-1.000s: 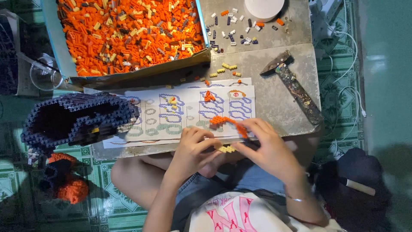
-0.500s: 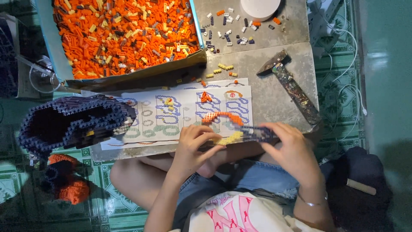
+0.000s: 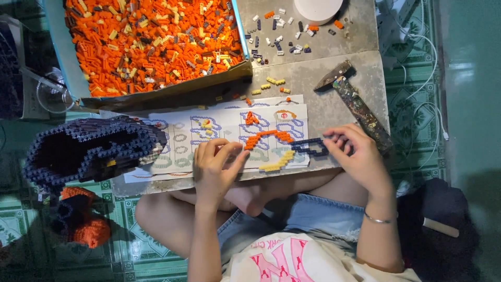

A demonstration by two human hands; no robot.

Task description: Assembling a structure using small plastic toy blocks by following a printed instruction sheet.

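Observation:
A printed instruction sheet [image 3: 224, 130] lies on a grey stone slab [image 3: 323, 99] over my lap. On it sits a curved strip of small orange bricks [image 3: 269, 137], a yellow brick strip [image 3: 278, 162] and a dark blue brick chain [image 3: 309, 147]. My left hand [image 3: 215, 167] rests on the sheet, fingertips touching the orange strip's left end. My right hand [image 3: 357, 156] pinches the right end of the dark blue chain.
A blue-walled box [image 3: 62, 62] full of orange bricks stands at the back left. A rusty hammer [image 3: 357, 104] lies right of the sheet. A large dark blue brick build [image 3: 88, 149] sits at left, an orange and blue piece [image 3: 78, 222] on the floor. Loose bricks [image 3: 284, 31] and a white lid [image 3: 318, 8] lie behind.
The hands held the orange strip together a second ago. Now they are apart: the orange strip lies on the sheet and my right hand has drawn right with the dark blue chain.

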